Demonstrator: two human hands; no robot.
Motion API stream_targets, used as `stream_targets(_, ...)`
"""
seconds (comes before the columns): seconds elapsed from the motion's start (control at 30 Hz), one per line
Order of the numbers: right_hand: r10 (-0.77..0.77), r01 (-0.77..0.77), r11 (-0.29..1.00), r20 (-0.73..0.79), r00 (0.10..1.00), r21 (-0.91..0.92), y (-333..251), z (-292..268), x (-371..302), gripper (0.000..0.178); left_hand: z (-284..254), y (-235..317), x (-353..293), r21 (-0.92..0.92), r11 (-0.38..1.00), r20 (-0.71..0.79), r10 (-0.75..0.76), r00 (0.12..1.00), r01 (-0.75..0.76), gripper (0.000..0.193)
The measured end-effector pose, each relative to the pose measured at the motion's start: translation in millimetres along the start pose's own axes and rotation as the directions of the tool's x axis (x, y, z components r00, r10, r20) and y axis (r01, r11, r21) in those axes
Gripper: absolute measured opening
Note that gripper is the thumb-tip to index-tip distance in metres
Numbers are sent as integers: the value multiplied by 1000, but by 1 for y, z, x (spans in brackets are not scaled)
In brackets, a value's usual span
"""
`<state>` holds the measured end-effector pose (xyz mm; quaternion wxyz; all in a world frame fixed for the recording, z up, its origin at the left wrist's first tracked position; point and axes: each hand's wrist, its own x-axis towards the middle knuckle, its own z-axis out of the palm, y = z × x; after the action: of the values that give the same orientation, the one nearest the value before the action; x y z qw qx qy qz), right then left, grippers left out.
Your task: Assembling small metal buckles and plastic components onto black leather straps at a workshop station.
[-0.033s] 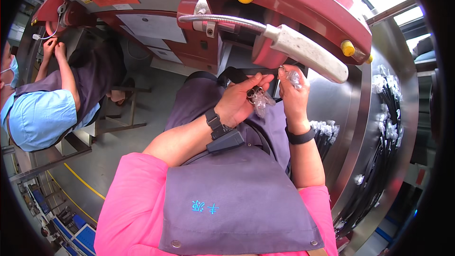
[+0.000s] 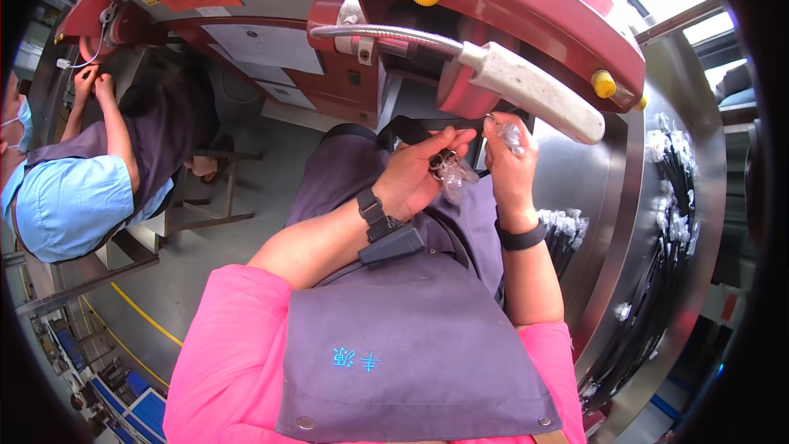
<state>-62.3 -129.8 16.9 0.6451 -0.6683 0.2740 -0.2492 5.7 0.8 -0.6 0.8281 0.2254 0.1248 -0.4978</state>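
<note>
My left hand (image 2: 417,171) is closed around a black strap (image 2: 467,124), the thumb lying along it. Crumpled clear plastic wrap (image 2: 454,176) hangs at its fingers, with a dark part showing through. To the right, my right hand (image 2: 511,168) pinches the strap near a second clear plastic wrapping (image 2: 510,138). A short stretch of strap runs between the two hands, just under a red machine head. What lies inside the fingers is partly hidden. Both hands are held above my lap and dark apron (image 2: 419,321).
A red machine (image 2: 509,8) with yellow knobs and a white handle-like lamp (image 2: 538,90) overhangs my hands. Black straps with plastic-wrapped ends lie on a metal table (image 2: 604,197) and in a metal trough at right. A co-worker in blue (image 2: 78,205) sits at left.
</note>
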Motion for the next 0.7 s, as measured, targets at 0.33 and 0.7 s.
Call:
stream_targets(0.33,-12,12,1000,-21,1000,11,3,-4,-4,11,1,-1,-2,19,1000,9,-25,1000,25,22)
stream_targets(0.7,95,-94,995,-16,995,24,-6,3,0,11,-5,0,0,2,1000,-10,-19,1000,19,23)
